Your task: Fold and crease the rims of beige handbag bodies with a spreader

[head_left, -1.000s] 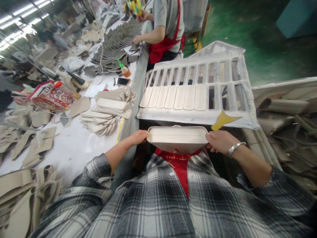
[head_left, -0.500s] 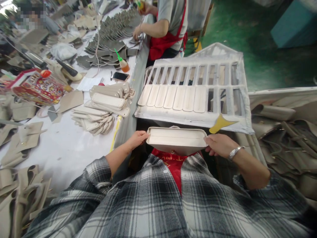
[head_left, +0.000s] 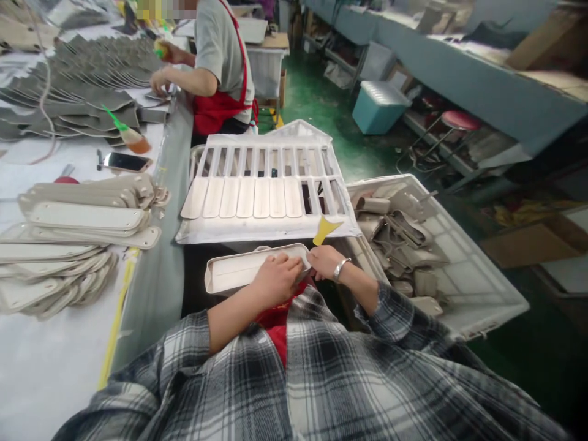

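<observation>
A beige bag (head_left: 239,284) lies across my front, its long rounded bottom turned up. Set inside its rim is a cream panel (head_left: 233,269) with a line along its middle. My left hand (head_left: 276,280) rests over the right part of the panel, fingers laid on it close together; its thumb is hidden. At the bag's right end, my right hand (head_left: 325,262) pinches the rim between thumb and fingers. Just beyond lies a white rack (head_left: 269,228) holding a row of similar cream panels (head_left: 236,197). A yellow flared piece (head_left: 325,229) sits on its near right corner.
Stacked beige strips (head_left: 87,217) lie on the left table (head_left: 55,367), near a phone (head_left: 125,162) and a glue bottle (head_left: 133,139). At right, a white crate (head_left: 478,294) contains beige bags (head_left: 408,245). A co-worker (head_left: 220,67) in a red apron works at the far table edge.
My left hand has left the bag's left end and come onto the panel near the right end. The bag now tilts, right end higher. The view has swung right.
</observation>
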### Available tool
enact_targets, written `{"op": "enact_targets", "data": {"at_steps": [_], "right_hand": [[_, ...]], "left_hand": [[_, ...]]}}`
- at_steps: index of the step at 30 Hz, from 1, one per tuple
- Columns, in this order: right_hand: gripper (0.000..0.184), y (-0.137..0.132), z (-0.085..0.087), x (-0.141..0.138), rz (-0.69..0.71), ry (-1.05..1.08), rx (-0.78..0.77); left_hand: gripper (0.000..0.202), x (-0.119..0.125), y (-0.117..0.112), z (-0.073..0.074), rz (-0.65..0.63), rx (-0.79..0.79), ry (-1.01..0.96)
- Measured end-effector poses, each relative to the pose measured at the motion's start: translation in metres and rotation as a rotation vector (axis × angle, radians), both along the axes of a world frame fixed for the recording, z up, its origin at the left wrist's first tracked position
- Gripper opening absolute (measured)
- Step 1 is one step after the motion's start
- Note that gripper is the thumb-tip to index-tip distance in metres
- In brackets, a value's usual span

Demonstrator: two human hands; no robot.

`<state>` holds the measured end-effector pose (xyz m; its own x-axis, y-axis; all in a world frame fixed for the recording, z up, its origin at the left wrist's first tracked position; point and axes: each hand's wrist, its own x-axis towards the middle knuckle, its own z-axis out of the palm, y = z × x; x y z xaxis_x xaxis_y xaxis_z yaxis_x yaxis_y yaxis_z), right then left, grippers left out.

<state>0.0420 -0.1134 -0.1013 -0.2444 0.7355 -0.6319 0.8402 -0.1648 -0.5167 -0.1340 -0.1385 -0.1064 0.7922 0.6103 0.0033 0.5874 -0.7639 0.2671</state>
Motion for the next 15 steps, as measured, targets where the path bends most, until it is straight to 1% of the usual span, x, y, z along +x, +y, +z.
{"op": "enact_targets", "data": {"at_steps": [3,4,5,8,10,13,15], "right_hand": [[0.04,0.001,0.001,-0.002,0.02,-0.13,0.086],[0.041,0.002,0.0,-0.001,0.005,-0.12,0.086],[0.042,0.002,-0.003,0.001,-0.046,-0.052,0.045],[0.051,0.002,-0.013,0.014,-0.3,0.28,-0.191],[0.05,0.002,-0.022,0.024,-0.408,0.455,-0.31],[0.031,0.003,-0.033,0.034,-0.447,0.615,-0.374],[0.027,0.004,-0.038,0.037,-0.447,0.676,-0.391]], "left_hand": [[0.044,0.002,0.004,0.0,-0.026,0.005,0.064],[0.044,0.0,0.005,0.0,-0.032,0.001,0.067],[0.045,-0.002,0.006,0.001,-0.038,-0.007,0.066],[0.046,-0.005,0.008,0.002,-0.041,-0.037,0.045],[0.047,-0.005,0.008,0.001,-0.032,-0.056,0.03],[0.049,-0.004,0.01,-0.001,-0.023,-0.08,0.022],[0.049,-0.003,0.011,-0.001,-0.026,-0.089,0.024]]}}
